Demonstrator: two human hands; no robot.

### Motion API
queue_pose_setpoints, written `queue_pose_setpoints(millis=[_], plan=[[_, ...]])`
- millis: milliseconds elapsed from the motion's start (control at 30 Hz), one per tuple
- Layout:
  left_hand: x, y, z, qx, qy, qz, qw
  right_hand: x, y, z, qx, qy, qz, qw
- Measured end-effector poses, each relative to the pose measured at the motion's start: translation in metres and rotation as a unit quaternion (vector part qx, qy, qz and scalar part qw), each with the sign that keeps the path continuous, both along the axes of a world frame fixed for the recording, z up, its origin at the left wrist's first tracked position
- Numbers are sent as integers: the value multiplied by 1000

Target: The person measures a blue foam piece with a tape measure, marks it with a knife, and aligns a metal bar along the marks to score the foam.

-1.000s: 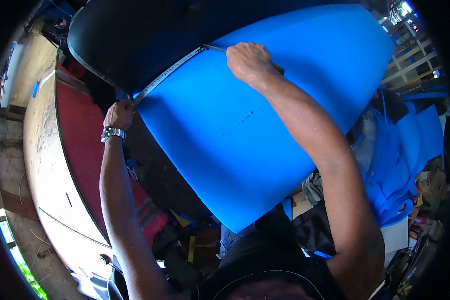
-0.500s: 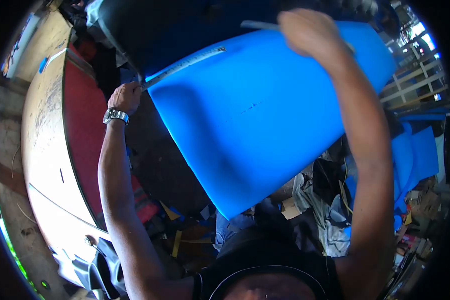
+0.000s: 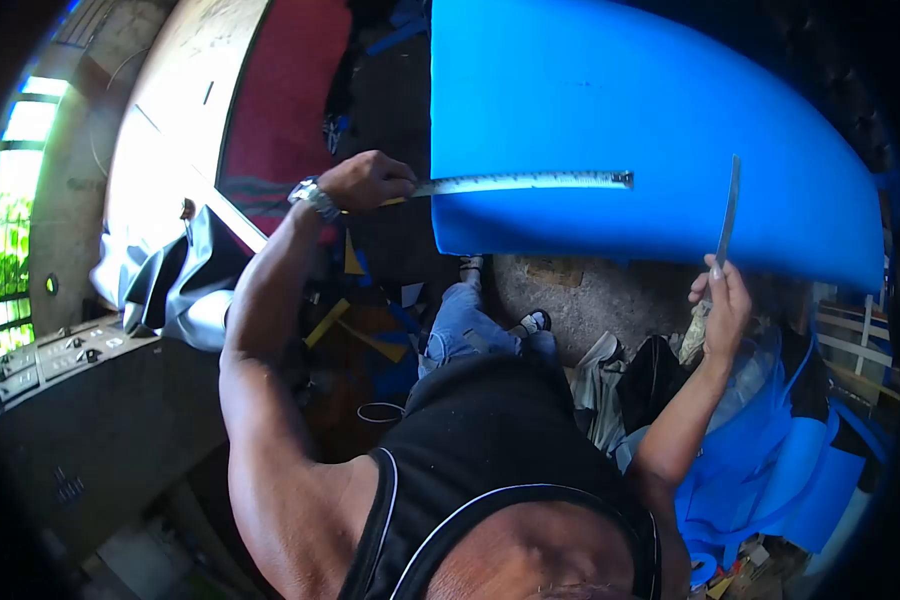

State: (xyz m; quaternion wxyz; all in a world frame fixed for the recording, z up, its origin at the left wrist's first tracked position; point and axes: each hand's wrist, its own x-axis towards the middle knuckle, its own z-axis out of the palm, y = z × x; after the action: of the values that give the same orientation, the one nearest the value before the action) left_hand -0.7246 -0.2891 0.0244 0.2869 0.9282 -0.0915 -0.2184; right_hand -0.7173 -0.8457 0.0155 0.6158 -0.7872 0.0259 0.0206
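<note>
A big blue foam sheet [image 3: 620, 120] fills the upper middle and right of the head view. My left hand [image 3: 365, 180], with a wristwatch, pinches a measuring tape [image 3: 525, 182] at the sheet's left edge; the tape lies flat across the foam toward the right. My right hand [image 3: 722, 300] is below the sheet's near edge and grips a long thin blade [image 3: 728, 210] that points up over the foam, a short way right of the tape's end.
A round board with red cloth [image 3: 270, 100] lies at the upper left. Grey fabric [image 3: 170, 280] hangs at the left. More blue foam pieces [image 3: 770, 470] pile at the lower right. Scraps and my feet [image 3: 500, 320] are on the floor below.
The view has swung round. My right hand came off the sheet's far part and dropped to its near edge, now showing a blade. The tape shifted to the near part of the foam.
</note>
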Motion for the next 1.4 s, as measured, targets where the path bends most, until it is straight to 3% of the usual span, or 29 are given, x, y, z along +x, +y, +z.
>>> queue_pose_setpoints(millis=[233,467,600,667,733,800,1000,1333,1400], plan=[[-31,-43,-28,79,17,56,995,-105,-25,9,38,-2,33,999],[-11,-27,-38,82,-20,12,996,-148,-3,-11,29,4,26,999],[13,-29,-46,106,-47,-34,993,-145,7,-17,-73,14,-15,997],[4,-12,-51,95,-72,-76,990,-136,22,-27,-149,88,-7,985],[6,-8,-53,77,-100,-89,988,-120,43,-10,-341,-3,15,940],[6,-20,-38,92,-56,-72,992,-95,51,-17,-409,-52,54,910],[4,-30,-28,106,-27,-43,993,-61,66,-14,-473,-53,113,872],[19,-16,-30,76,-41,-43,995,-48,90,-13,-498,-63,112,857],[30,9,-55,80,-122,-172,974,-42,103,-14,-507,-72,103,853]])
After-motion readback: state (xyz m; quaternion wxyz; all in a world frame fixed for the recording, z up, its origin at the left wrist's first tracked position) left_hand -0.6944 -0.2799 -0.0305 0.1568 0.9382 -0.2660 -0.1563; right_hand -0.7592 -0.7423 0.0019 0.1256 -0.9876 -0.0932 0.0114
